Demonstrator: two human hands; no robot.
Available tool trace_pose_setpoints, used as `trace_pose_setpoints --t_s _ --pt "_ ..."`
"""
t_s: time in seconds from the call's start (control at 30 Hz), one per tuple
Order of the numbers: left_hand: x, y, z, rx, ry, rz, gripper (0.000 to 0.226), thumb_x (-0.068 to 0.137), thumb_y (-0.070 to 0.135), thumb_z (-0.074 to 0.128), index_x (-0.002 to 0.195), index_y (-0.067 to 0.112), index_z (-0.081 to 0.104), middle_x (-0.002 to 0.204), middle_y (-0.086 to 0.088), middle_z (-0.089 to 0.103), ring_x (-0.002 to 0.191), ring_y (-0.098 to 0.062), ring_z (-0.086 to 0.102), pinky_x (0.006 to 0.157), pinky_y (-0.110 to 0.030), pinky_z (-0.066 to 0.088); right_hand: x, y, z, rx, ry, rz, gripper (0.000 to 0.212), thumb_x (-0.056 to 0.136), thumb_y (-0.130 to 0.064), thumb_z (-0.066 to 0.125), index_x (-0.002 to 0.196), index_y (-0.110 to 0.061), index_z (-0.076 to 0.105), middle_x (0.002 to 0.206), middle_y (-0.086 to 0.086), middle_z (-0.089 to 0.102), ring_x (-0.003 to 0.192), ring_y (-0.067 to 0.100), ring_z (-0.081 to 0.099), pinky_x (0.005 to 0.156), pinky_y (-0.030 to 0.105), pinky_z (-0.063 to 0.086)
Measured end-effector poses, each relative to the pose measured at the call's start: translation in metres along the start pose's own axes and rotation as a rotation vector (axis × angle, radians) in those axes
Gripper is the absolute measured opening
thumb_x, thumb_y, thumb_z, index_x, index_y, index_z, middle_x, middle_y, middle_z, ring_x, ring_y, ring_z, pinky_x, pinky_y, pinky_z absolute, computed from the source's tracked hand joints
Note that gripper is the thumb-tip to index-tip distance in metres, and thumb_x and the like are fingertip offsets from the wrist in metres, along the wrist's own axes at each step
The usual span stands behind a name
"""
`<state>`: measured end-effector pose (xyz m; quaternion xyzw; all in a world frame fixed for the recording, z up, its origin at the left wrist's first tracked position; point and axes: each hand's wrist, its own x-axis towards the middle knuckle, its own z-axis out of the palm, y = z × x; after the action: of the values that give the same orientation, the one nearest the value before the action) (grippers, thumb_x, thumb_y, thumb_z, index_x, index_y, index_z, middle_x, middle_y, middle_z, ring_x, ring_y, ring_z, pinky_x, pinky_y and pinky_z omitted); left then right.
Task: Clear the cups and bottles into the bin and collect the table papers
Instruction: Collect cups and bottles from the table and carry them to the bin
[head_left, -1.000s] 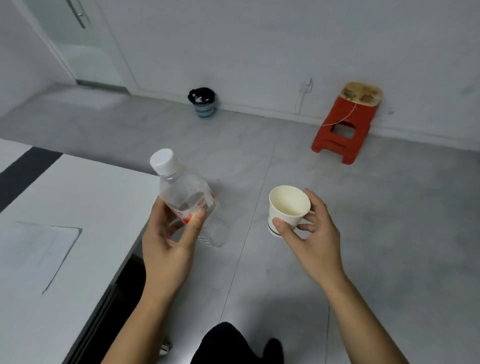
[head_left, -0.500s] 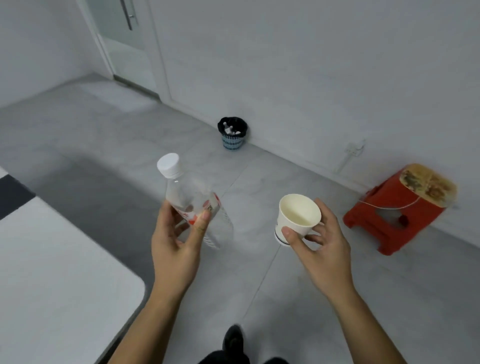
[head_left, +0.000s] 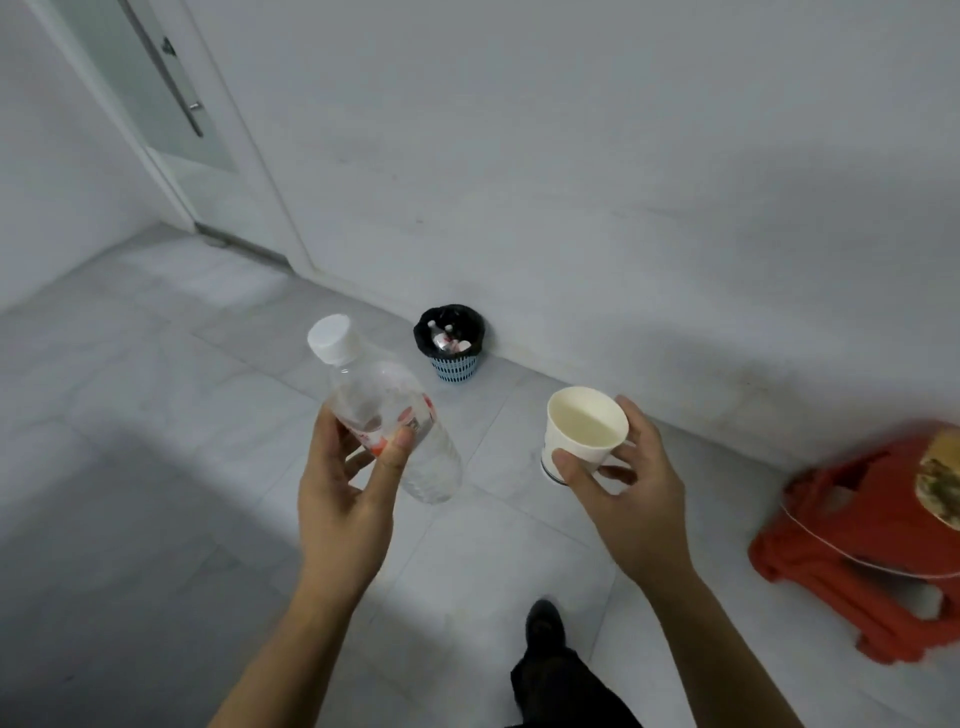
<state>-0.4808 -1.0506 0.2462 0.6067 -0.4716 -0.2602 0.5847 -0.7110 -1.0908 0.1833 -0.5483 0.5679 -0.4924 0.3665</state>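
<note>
Your left hand (head_left: 343, 499) is gripping a clear bottle (head_left: 387, 415), tilted, white cap up-left, fingers and thumb curled round its labelled middle. Your right hand (head_left: 623, 483) is pinching a paper cup (head_left: 584, 428) by its side wall. Both are hanging over the floor, with the bin (head_left: 451, 345) standing ahead against the wall and already holding bottles.

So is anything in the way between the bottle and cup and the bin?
Nothing visible. Bare floor lies between the bottle, the cup and the bin; the red stool stands off to the right.
</note>
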Motion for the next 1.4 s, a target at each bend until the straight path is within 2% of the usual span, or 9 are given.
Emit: trace_pose_setpoints --t_s 0.23,0.43,0.67,0.9,1.03,1.1,1.17,1.23,1.4 --pt "0.167 -0.013 0.054 -0.028 0.133 -0.04 0.048 0.084 0.046 0.07 0.126 0.024 0.058 0.119 0.002 0.068 0.112 -0.022 0.066 0.096 -0.051 0.052 0.209 -0.015 0.061 0.001 -0.15 -0.023 0.084 0.068 -0.053 0.077 0.143 -0.033 0.044 0.131 -0.018 0.058 0.114 0.005 0.06 0.085 0.018 0.055" --pt "0.292 -0.095 0.089 -0.059 0.209 -0.163 0.052 0.084 0.046 0.069 0.129 0.024 0.057 0.122 0.001 0.068 0.115 -0.021 0.065 0.099 -0.052 0.051 0.349 0.026 0.132 -0.08 -0.273 -0.027 0.086 0.067 -0.06 0.074 0.142 -0.037 0.042 0.126 -0.034 0.052 0.113 -0.007 0.055 0.083 0.018 0.053" --pt "0.49 -0.213 0.14 -0.007 0.104 -0.237 0.037 0.098 0.025 0.061 0.132 0.019 0.05 0.121 0.008 0.065 0.114 -0.014 0.064 0.099 -0.047 0.053 0.529 0.078 0.247 -0.189 -0.314 0.083 0.083 0.074 -0.042 0.082 0.145 -0.035 0.04 0.138 -0.012 0.052 0.112 -0.002 0.057 0.082 0.018 0.052" --pt "0.663 -0.302 0.188 0.031 0.0 -0.328 0.044 0.098 0.03 0.052 0.139 0.017 0.04 0.13 0.008 0.058 0.123 -0.01 0.058 0.104 -0.042 0.05 0.684 0.106 0.343 -0.217 -0.372 0.189 0.085 0.075 -0.051 0.073 0.15 -0.028 0.037 0.137 -0.011 0.049 0.112 0.005 0.058 0.089 0.024 0.054" --pt "0.716 -0.389 0.222 0.058 0.026 -0.441 0.044 0.101 0.023 0.054 0.141 0.014 0.038 0.132 0.01 0.056 0.124 -0.007 0.056 0.105 -0.038 0.049 0.739 0.179 0.398 -0.219 -0.377 0.313 0.087 0.071 -0.052 0.075 0.148 -0.03 0.039 0.141 -0.008 0.051 0.118 0.011 0.059 0.092 0.029 0.054" --pt "0.73 -0.445 0.239 0.073 0.076 -0.518 0.048 0.098 0.026 0.058 0.141 0.017 0.04 0.132 0.012 0.056 0.123 -0.004 0.057 0.105 -0.034 0.05 0.759 0.233 0.43 -0.232 -0.408 0.377 0.085 0.073 -0.045 0.08 0.146 -0.027 0.041 0.138 -0.008 0.054 0.118 0.013 0.06 0.089 0.022 0.053" --pt "0.735 -0.506 0.257 0.063 0.146 -0.602 0.051 0.096 0.031 0.062 0.141 0.019 0.04 0.136 0.004 0.055 0.124 -0.008 0.057 0.103 -0.033 0.051 0.775 0.295 0.462 -0.265 -0.468 0.415 0.077 0.075 -0.035 0.084 0.141 -0.027 0.044 0.13 -0.012 0.056 0.115 0.012 0.06 0.082 0.011 0.049" --pt "0.732 -0.564 0.274 0.055 0.234 -0.674 0.054 0.095 0.035 0.063 0.141 0.016 0.04 0.137 -0.002 0.053 0.125 -0.011 0.056 0.101 -0.031 0.052 0.787 0.356 0.489 -0.315 -0.538 0.435 0.074 0.077 -0.033 0.084 0.139 -0.027 0.045 0.124 -0.016 0.054 0.111 0.008 0.059 0.078 0.008 0.046" --pt "0.714 -0.687 0.311 0.14 0.293 -0.766 0.056 0.095 0.037 0.063 0.139 0.013 0.039 0.136 0.0 0.054 0.122 -0.004 0.056 0.098 -0.021 0.051 0.804 0.486 0.536 -0.462 -0.63 0.451 0.086 0.077 -0.034 0.084 0.147 -0.022 0.035 0.133 -0.003 0.056 0.11 0.01 0.057 0.086 0.026 0.048"
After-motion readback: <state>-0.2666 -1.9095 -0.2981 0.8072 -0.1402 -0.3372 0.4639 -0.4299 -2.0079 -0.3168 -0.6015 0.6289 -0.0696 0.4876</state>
